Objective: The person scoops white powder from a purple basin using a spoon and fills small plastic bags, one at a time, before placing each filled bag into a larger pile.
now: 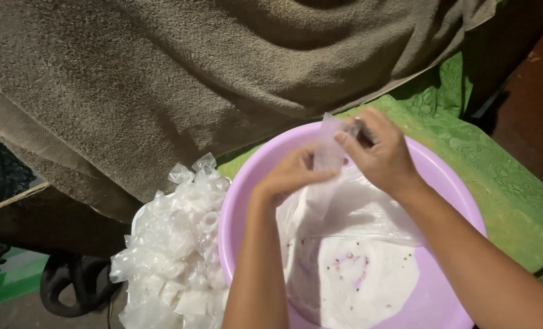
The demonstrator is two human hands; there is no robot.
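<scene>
Over the lilac basin [448, 183], your left hand [293, 173] and right hand [378, 152] both pinch a small clear plastic pouch [327, 146]; a heap of filled pouches [174, 244] lies just left of the basin.

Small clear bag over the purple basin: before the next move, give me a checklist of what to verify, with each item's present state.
1. Left hand grips the small clear bag: ok.
2. Right hand pinches the bag's top: ok.
3. Bag held above the purple basin: ok.
4. Bag's contents or fill level: cannot tell.
5. Pile of filled bags lies outside the basin, beside its rim: ok.
6. Bag top sealed: cannot tell.
</scene>
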